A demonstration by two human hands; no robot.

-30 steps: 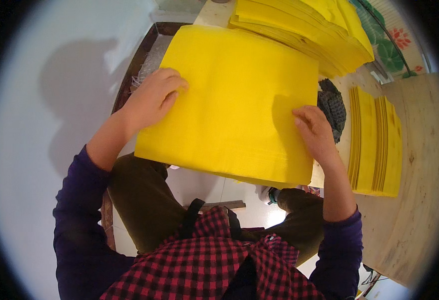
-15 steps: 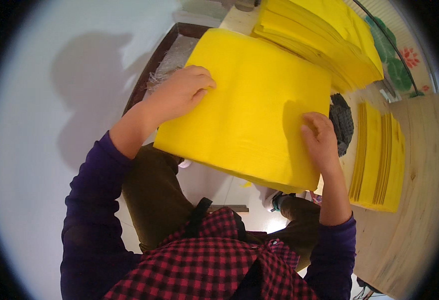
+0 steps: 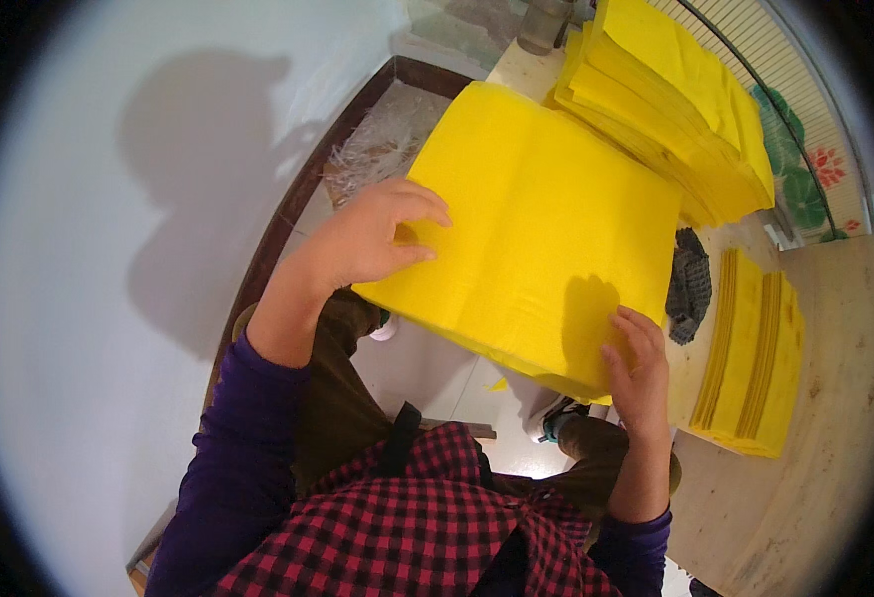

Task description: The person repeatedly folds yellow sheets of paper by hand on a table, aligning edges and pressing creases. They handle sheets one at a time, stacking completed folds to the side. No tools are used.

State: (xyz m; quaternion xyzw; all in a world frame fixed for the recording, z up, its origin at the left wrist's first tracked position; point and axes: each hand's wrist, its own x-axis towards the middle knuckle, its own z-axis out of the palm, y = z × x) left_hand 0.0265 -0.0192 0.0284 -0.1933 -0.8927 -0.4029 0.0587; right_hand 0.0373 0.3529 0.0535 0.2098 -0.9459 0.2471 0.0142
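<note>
A thick stack of yellow cloth-like sheets (image 3: 546, 229) lies in front of me, its near edge jutting over the floor. My left hand (image 3: 382, 234) is at the left edge of this stack, thumb and fingers apart, with nothing between them. At the near right corner is my right hand (image 3: 639, 373), fingers parted and bent toward the stack's side. It holds nothing that I can see; whether its fingertips touch the sheets is hard to tell. The right hand's shadow falls on the top sheet.
Behind stands another tall yellow pile (image 3: 671, 109). Folded yellow bundles (image 3: 748, 353) stand on the wooden table (image 3: 825, 398) at right, near a crumpled dark grey cloth (image 3: 689, 286). A clear container (image 3: 544, 25) is at the back. White scraps (image 3: 382, 139) lie by the left wall.
The view has shifted, so the stack sits further right and lower. My left hand's thumb and fingers have spread wider. My right hand has slid down along the right edge to the near corner.
</note>
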